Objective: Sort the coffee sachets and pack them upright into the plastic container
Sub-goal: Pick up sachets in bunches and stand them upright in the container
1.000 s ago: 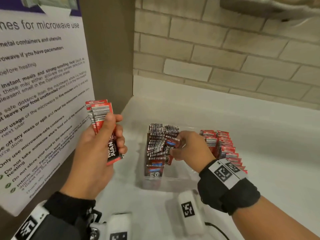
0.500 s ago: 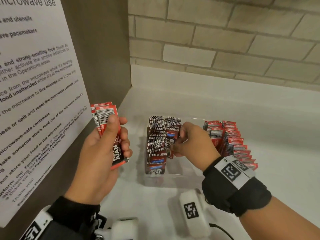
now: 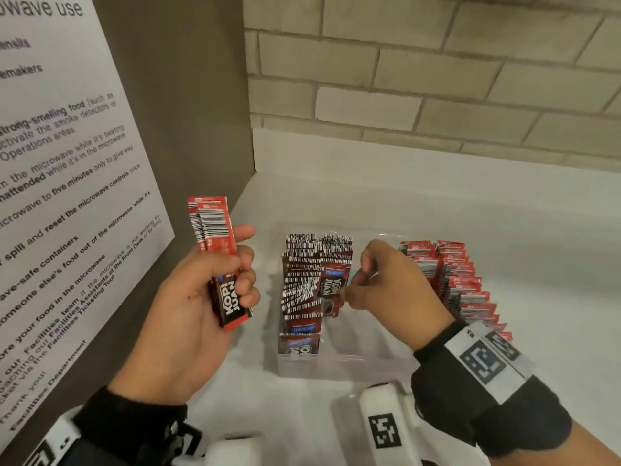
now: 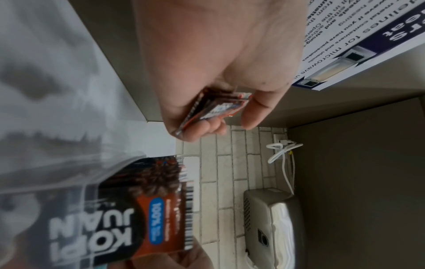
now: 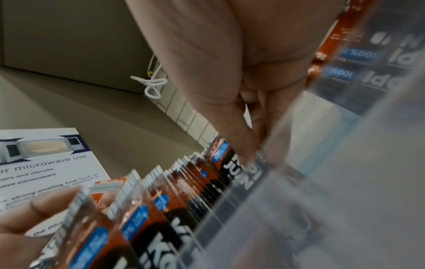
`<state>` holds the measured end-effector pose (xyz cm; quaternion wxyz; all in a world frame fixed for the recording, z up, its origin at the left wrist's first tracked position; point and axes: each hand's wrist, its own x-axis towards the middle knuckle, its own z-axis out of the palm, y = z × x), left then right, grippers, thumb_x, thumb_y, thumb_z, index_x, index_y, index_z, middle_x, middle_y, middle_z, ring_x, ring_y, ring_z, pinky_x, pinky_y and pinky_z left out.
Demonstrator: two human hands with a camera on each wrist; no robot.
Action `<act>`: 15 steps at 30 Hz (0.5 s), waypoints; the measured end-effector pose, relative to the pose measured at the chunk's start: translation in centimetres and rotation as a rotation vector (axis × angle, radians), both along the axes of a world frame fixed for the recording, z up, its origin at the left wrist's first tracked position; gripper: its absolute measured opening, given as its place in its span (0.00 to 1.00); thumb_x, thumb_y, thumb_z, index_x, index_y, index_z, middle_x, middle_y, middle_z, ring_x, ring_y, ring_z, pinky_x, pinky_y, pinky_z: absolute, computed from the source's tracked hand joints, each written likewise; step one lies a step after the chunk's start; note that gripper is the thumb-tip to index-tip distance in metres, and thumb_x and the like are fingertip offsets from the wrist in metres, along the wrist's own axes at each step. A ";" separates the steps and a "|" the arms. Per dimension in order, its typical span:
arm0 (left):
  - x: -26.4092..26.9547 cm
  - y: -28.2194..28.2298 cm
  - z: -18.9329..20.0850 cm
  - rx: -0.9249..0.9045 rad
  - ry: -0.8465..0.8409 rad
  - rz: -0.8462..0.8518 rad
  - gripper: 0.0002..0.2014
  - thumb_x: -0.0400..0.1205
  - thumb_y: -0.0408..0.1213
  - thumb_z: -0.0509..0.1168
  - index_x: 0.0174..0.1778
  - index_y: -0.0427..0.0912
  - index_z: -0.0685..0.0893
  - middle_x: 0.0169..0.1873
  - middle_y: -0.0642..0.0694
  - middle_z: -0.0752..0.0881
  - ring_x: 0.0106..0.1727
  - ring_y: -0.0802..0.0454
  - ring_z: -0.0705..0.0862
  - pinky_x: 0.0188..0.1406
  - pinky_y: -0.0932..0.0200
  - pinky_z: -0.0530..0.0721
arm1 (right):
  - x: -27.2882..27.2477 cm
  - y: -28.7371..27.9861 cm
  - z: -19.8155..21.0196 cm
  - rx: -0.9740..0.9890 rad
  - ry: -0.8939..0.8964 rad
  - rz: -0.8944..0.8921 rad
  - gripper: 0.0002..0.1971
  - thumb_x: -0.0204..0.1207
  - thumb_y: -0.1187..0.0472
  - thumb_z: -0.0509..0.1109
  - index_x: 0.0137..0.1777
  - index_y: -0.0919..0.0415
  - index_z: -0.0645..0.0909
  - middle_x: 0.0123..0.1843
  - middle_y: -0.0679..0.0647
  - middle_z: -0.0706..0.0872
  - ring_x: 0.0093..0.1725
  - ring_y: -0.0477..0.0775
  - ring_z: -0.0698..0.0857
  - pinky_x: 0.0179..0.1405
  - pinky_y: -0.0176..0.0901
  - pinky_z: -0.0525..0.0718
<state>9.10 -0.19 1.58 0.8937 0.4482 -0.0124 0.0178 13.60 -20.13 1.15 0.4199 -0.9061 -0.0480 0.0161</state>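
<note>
A clear plastic container [image 3: 339, 364] stands on the white counter. It holds a long upright row of red-and-black coffee sachets [image 3: 300, 290] on its left and a shorter second row [image 3: 336, 247] beside it. My right hand [image 3: 349, 292] pinches one Kopi Juan sachet [image 3: 331, 290] at the front of that second row; the thumb [image 5: 241, 145] presses on the sachet's face. My left hand [image 3: 235, 267] is raised left of the container and grips a small stack of sachets [image 3: 215, 227], also seen end-on as a stack [image 4: 218, 107].
A line of red sachets [image 3: 463, 290] stands just right of the container. A brown side panel with a microwave poster [image 3: 67, 196] closes the left; a brick wall [image 3: 437, 79] is behind. A steel dispenser [image 4: 271, 227] and a white cable [image 4: 282, 151] are overhead.
The view has tilted down and closer. My right hand keeps its pinch on the sachet at the second row. My left thumb has slid lower on the held stack.
</note>
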 end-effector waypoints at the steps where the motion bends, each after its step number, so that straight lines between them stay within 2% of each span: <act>1: 0.1 0.1 0.2 -0.010 -0.007 -0.023 0.20 0.65 0.29 0.61 0.54 0.38 0.84 0.34 0.46 0.78 0.28 0.55 0.72 0.25 0.64 0.76 | 0.0 -0.1 0.2 -0.010 -0.016 0.001 0.20 0.69 0.71 0.74 0.35 0.55 0.64 0.40 0.63 0.86 0.35 0.55 0.85 0.33 0.39 0.80; 4: 0.3 0.0 1.2 0.007 -0.006 -0.062 0.23 0.66 0.28 0.57 0.56 0.38 0.85 0.39 0.47 0.84 0.35 0.54 0.82 0.32 0.59 0.87 | -0.5 -0.6 1.0 -0.053 -0.096 -0.020 0.18 0.70 0.66 0.75 0.35 0.55 0.66 0.38 0.60 0.86 0.35 0.57 0.85 0.33 0.44 0.81; 7: 0.4 -0.2 2.3 0.053 -0.008 -0.024 0.22 0.68 0.27 0.61 0.57 0.39 0.85 0.41 0.46 0.87 0.43 0.53 0.88 0.45 0.48 0.90 | -1.0 -0.8 2.8 -0.088 -0.268 -0.069 0.13 0.72 0.60 0.74 0.37 0.55 0.70 0.34 0.55 0.83 0.27 0.52 0.80 0.25 0.36 0.74; 10: 0.5 -0.3 3.3 0.114 -0.042 0.029 0.18 0.69 0.29 0.64 0.55 0.41 0.84 0.42 0.45 0.91 0.46 0.51 0.91 0.41 0.54 0.90 | -2.0 -0.1 5.3 0.123 -0.385 -0.082 0.09 0.74 0.57 0.72 0.39 0.54 0.74 0.32 0.52 0.82 0.25 0.49 0.78 0.19 0.33 0.74; 12: 0.5 -0.6 3.6 0.122 -0.078 0.076 0.17 0.70 0.31 0.66 0.55 0.42 0.84 0.44 0.45 0.92 0.45 0.51 0.91 0.40 0.58 0.89 | -2.7 1.1 6.4 0.315 -0.334 0.022 0.07 0.72 0.56 0.74 0.40 0.54 0.77 0.34 0.49 0.82 0.32 0.46 0.80 0.28 0.32 0.78; 14: 0.5 -1.2 3.9 0.119 -0.107 0.108 0.16 0.72 0.33 0.66 0.55 0.42 0.85 0.46 0.45 0.92 0.45 0.51 0.90 0.41 0.59 0.89 | -3.2 2.8 6.6 0.440 -0.217 0.161 0.08 0.70 0.55 0.77 0.43 0.53 0.79 0.37 0.49 0.84 0.38 0.48 0.82 0.38 0.39 0.81; 15: 0.5 -1.6 4.0 0.120 -0.120 0.115 0.15 0.73 0.33 0.66 0.56 0.42 0.85 0.47 0.45 0.91 0.45 0.52 0.90 0.41 0.59 0.89 | -3.3 3.6 6.3 0.479 -0.189 0.206 0.09 0.69 0.56 0.77 0.44 0.52 0.80 0.37 0.50 0.84 0.39 0.48 0.82 0.40 0.42 0.81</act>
